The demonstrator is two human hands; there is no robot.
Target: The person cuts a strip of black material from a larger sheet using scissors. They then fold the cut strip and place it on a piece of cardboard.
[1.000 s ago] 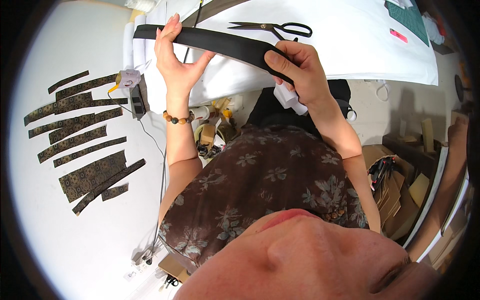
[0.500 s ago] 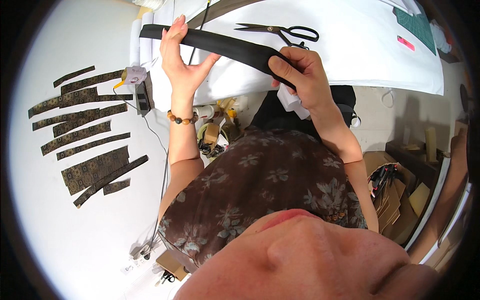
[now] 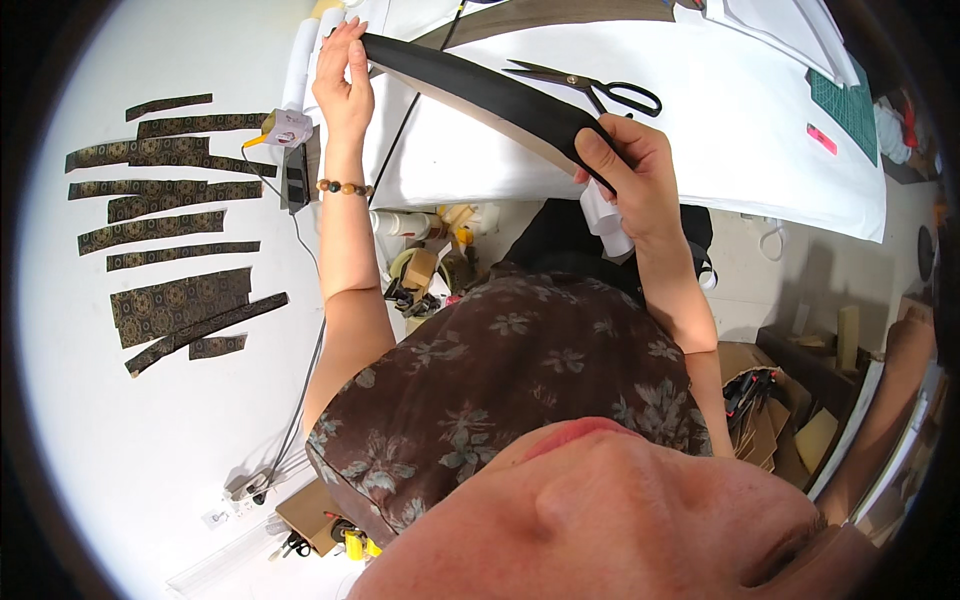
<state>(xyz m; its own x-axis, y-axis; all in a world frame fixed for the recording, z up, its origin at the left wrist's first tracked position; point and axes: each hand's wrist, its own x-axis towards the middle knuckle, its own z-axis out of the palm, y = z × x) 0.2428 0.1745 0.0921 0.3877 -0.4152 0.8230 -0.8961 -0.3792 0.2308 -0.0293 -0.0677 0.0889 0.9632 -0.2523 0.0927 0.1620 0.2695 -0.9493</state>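
Observation:
A long black strip (image 3: 490,95), perhaps fabric or leather, stretches between my hands above the white-covered table, its pale underside showing along the lower edge. At its far left end, my left hand (image 3: 345,88) is closed on it, fingers pointing up and thumb against the end. My right hand (image 3: 632,172) grips the other end, thumb on top and fingers curled beneath. A white curled piece (image 3: 606,222), like paper, hangs below my right hand. Black-handled scissors (image 3: 590,86) lie partly spread on the table just beyond the strip.
Several patterned dark strips (image 3: 180,300) are on the white surface at left. White rolls (image 3: 299,65) and a cable (image 3: 405,130) lie near my left hand. A green mat (image 3: 843,115) and a pink item (image 3: 822,139) are at far right. A box of tools (image 3: 755,395) stands lower right.
My left hand has closed on the strip's far end, where before it was spread beneath the strip. The strip is stretched straighter, and its pale underside shows. The white piece hangs lower.

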